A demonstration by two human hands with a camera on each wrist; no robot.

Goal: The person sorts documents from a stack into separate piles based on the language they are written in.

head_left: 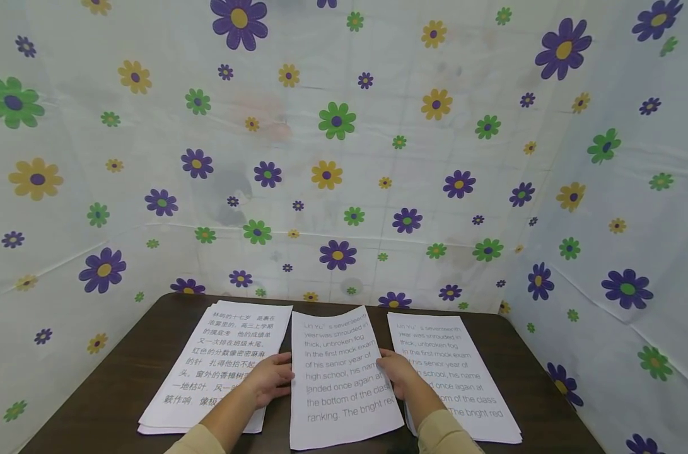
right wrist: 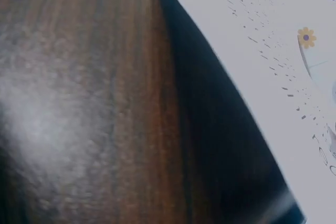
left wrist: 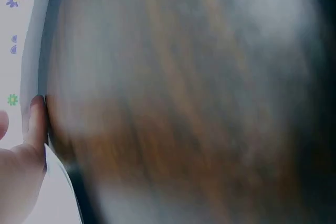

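Note:
Between two paper stacks, a printed sheet of paper (head_left: 344, 384) with English text is held by its two side edges. My left hand (head_left: 271, 379) grips its left edge, and my right hand (head_left: 397, 372) pinches the right edge with the thumb lying over the print. The sheet bows slightly, its top right corner raised. In the left wrist view, my left hand (left wrist: 23, 174) appears at the left border with one finger along the paper's edge. Paper (right wrist: 226, 35) slants across the right wrist view's right side. Whether a single sheet or several are held, I cannot tell.
On the left lies a stack of paper (head_left: 207, 372) with Chinese text, partly behind my left forearm. To the right, another stack (head_left: 457, 378) carries English text, partly covered by my right arm. The dark wooden table (head_left: 94, 403) backs onto a flower-patterned curtain (head_left: 298, 139).

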